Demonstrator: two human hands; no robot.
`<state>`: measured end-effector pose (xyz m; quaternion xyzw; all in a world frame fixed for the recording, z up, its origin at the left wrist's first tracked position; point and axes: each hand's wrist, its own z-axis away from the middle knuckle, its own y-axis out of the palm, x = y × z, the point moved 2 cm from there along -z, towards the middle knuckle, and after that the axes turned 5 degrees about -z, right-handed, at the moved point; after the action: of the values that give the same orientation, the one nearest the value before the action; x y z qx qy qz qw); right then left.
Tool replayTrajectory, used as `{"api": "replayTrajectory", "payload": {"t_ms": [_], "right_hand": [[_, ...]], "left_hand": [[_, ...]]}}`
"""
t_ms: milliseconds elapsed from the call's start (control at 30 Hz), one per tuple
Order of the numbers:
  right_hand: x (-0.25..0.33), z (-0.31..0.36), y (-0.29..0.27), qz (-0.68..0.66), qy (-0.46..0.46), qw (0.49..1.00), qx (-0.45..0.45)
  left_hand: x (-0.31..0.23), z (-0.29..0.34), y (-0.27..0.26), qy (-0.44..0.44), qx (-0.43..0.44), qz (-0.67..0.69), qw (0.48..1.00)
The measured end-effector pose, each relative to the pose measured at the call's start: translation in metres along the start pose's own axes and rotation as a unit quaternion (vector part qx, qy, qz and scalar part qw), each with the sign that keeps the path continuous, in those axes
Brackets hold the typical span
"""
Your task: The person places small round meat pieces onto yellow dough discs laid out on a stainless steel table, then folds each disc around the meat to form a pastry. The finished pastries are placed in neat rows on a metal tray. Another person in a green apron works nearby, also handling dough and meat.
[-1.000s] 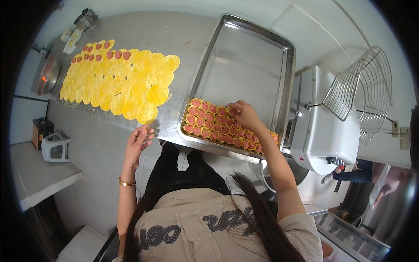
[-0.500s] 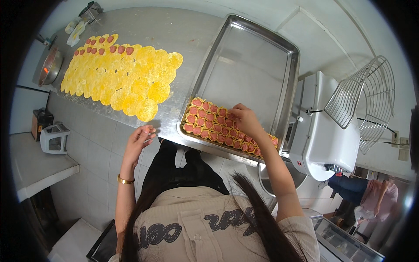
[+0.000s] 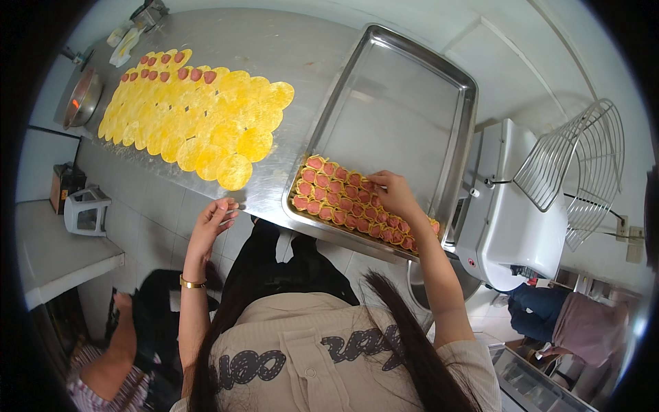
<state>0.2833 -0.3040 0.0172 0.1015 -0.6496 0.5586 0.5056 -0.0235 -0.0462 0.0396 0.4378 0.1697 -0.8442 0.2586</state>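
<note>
My right hand [image 3: 395,192] reaches into a large metal tray [image 3: 334,89], its fingers closed at the upper edge of a block of small open-topped dumplings [image 3: 343,196]. The fingertips grip a dumpling there, mostly hidden by the hand. These dumplings have yellow wrappers and pink filling and stand packed in rows along the tray's near side. My left hand [image 3: 215,221] hovers before the table's front edge, fingers loosely bent and apart, nothing seen in it. Nearest to it lie overlapping round yellow wrappers [image 3: 199,130], several at the far left topped with pink filling balls [image 3: 195,74].
A metal bowl [image 3: 84,99] sits at the table's left end. Right of the tray stands a white machine [image 3: 511,213] with a wire guard [image 3: 573,172]. One person [image 3: 113,364] is at lower left, another person [image 3: 583,323] at lower right. A white-framed appliance [image 3: 87,211] rests on a side counter.
Another person has come into view at lower left, and the one at lower right has shifted. The view has tilted slightly. My right hand stays at the dumplings; my left hand has barely moved.
</note>
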Motion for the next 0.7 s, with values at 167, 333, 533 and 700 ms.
{"api": "replayTrajectory", "payload": {"t_ms": [167, 333, 533, 700], "right_hand": [[0.004, 0.0, -0.001, 0.0, -0.008, 1.0, -0.01], [0.008, 0.005, 0.0, 0.029, -0.042, 0.998, -0.044], [-0.004, 0.0, -0.002, -0.036, 0.013, 0.998, -0.046], [-0.013, -0.007, -0.004, 0.027, 0.037, 0.999, -0.004]], "left_hand": [[0.001, 0.0, -0.004, 0.006, -0.005, -0.011, 1.0], [0.002, -0.002, -0.005, 0.003, -0.004, -0.007, 1.0], [0.004, -0.003, -0.005, -0.002, -0.005, -0.016, 1.0], [0.004, -0.005, -0.01, -0.002, -0.004, -0.005, 1.0]]}}
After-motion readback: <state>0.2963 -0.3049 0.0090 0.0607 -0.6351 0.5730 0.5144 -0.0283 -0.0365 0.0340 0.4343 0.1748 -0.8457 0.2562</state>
